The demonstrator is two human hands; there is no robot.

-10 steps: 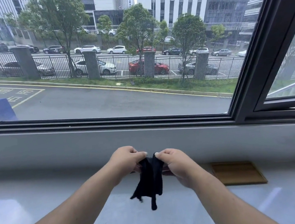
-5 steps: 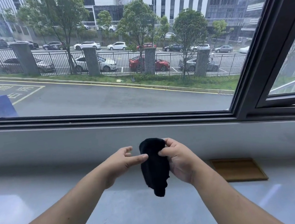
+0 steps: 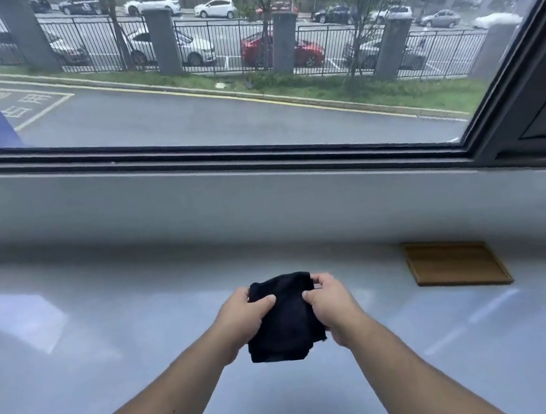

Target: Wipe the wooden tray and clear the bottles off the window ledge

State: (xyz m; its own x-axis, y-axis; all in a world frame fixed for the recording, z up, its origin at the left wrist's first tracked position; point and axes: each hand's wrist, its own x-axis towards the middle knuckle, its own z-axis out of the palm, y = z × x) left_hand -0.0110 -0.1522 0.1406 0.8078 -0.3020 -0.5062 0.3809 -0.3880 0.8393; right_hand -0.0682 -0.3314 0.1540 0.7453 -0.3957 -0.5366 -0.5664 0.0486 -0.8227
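A black cloth (image 3: 283,321), folded into a rough square, is held over the pale grey window ledge (image 3: 108,327). My left hand (image 3: 243,315) grips its left edge and my right hand (image 3: 331,309) grips its right edge. The flat wooden tray (image 3: 455,262) lies on the ledge to the right of my hands, close to the wall under the window, and nothing rests on it. No bottles are in view.
The grey wall under the window (image 3: 264,201) rises behind the ledge, topped by the dark window frame (image 3: 224,151). A slanted frame post (image 3: 522,76) stands at the right. The ledge surface is glossy with light reflections.
The cloth went from hanging bunched between my fingers to a folded square held by both hands. My hands have come lower and nearer to me, and the view tilted down.
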